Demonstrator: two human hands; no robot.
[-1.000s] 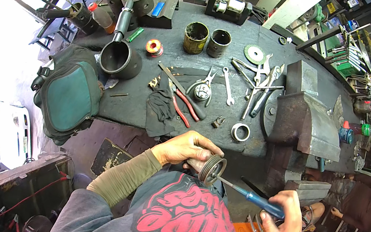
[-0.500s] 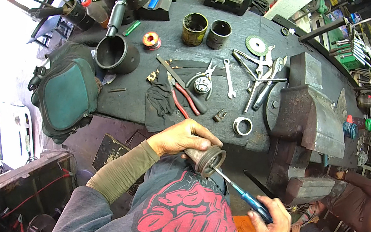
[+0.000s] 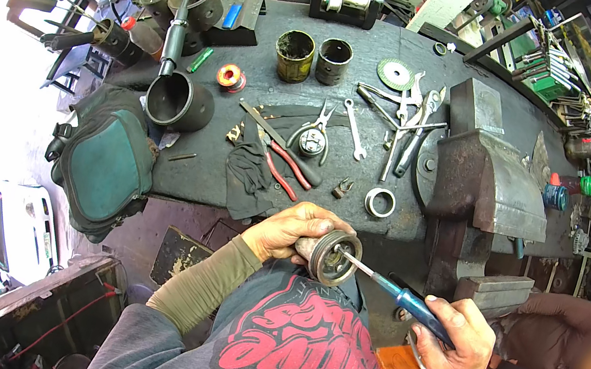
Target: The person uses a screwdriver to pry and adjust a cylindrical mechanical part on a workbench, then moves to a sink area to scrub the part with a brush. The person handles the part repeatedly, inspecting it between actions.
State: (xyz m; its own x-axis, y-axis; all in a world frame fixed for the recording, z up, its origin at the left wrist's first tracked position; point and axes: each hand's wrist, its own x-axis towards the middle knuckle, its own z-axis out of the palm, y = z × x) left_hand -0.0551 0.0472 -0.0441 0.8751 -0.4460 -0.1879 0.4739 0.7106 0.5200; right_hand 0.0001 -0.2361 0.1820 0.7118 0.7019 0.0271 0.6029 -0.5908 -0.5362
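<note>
Your left hand (image 3: pixel 290 229) is wrapped around a round metal part (image 3: pixel 332 257), fingers clenched on its back end, and holds it in the air just off the near edge of the bench (image 3: pixel 233 181), its open face turned toward your right. Your right hand (image 3: pixel 458 349) is closed in a fist on the blue handle of a screwdriver (image 3: pixel 391 291), lower and well to the right of the part. The shaft runs up and left, and its tip sits inside the open face of the part.

Right of the part stands the vise (image 3: pixel 488 191), bolted at the bench's edge; its lower jaw block juts out just above your right hand, so there is little room on that side. Straight behind the part on the bench, near the edge, lie a steel ring (image 3: pixel 380 202) and a small nut (image 3: pixel 343 187). A black rag (image 3: pixel 247 168) hangs over the edge just left of your left hand, with red-handled pliers (image 3: pixel 284 167) on it. Farther left, a green knee pad (image 3: pixel 105 167) overhangs the bench corner. Below the part is only your shirt, and the space between your two hands is open but for the shaft. Another person's arm (image 3: pixel 563 326) shows at the right rim, beyond your right hand.
</note>
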